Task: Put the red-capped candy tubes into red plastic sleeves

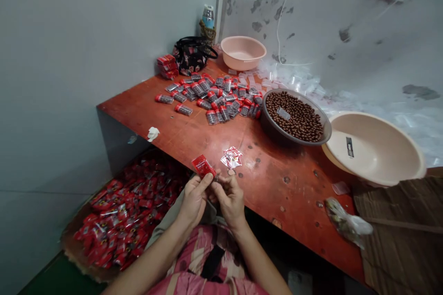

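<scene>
While both hands meet just off the near edge of the tabletop (194,133), the left hand (194,200) pinches a small red packet (203,166) betw. thumb and fingertips, grip closed on it; packet is tilted, raised above the lap. Right hand (230,200) sits just beside the left, fingers curled toward the packet's lower end; whether its grip holds anything cannot be told. A few loose red-and-clear wrappers (231,157) lie on the tabletop just beyond the hands. Farther back, a spread of filled packets (214,97), red ends w/ dark middles, covers the centre. Right of that spread: dark bowl (270,126) full of brown round beads (297,120), a small clear piece lying on top. Next to it, touching or nearly so, a large pale basin (377,152); a second, smaller pink basin (242,53) stands near the back corner. Black bag (192,55) and bottle (208,16) stand at the wall, a stack of red packs (167,66) just left of the bag. Below the tabletop, left side, a tray (69,239) on the floor holds a heap of red packets. Crumpled clear bag (346,223) lies near the front right edge.
</scene>
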### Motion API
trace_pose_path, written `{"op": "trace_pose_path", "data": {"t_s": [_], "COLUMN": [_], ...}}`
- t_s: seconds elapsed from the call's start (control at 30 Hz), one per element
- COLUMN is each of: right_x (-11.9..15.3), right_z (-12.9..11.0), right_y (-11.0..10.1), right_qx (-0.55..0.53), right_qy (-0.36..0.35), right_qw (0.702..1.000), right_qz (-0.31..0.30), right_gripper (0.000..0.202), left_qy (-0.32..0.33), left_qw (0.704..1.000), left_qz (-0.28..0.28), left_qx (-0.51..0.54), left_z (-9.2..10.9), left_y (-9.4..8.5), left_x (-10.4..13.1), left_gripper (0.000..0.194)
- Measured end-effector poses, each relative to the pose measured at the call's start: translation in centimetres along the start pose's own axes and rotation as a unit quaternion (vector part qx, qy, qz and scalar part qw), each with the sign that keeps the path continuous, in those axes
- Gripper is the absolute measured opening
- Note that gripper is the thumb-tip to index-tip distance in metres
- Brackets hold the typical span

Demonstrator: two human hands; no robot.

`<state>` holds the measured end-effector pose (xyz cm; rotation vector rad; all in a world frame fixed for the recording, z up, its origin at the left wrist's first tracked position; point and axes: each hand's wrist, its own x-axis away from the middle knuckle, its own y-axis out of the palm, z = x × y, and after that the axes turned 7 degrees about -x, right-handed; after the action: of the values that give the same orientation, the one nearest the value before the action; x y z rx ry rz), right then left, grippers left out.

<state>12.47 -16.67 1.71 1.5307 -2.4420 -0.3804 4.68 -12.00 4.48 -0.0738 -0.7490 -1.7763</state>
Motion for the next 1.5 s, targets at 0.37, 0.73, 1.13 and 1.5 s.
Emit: {"op": "trace_pose_path", "data": {"t_s": [0.37, 0.73, 1.13, 1.5], "right_x": [0.8, 1.5, -0.4, 1.0], "right_z": [0.1, 0.7, -0.9, -0.6], "right_y": [1.0, 0.6, 1.0, 0.5], "right_qx": [-0.183, 0.009, -0.223, -0.056], "right_qy": [0.074, -0.020, 0.142, 0.078], "right_qw": [0.980, 0.999, 0.964, 0.994], "right_qz": [-0.011, 0.044, 0.036, -0.045], "right_gripper": [0.020, 0.014, 0.027, 0.015], "left_qy": [0.003, -0.009, 0.030, 0.025], "left_qw": [0.993, 0.999, 0.996, 0.999], "left_qz": [-0.102, -0.037, -0.078, 0.045], "left_qx": [-0.054, -0.001, -0.013, -0.003], "left_z": [-0.2, -0.2, -1.3, 0.3], "left_y": [-1.1, -0.4, -0.7, -0.1], "left_x": [1.0, 0.5, 1.2, 0.1], "left_gripper": [0.026, 0.032, 0.027, 0.031]}}
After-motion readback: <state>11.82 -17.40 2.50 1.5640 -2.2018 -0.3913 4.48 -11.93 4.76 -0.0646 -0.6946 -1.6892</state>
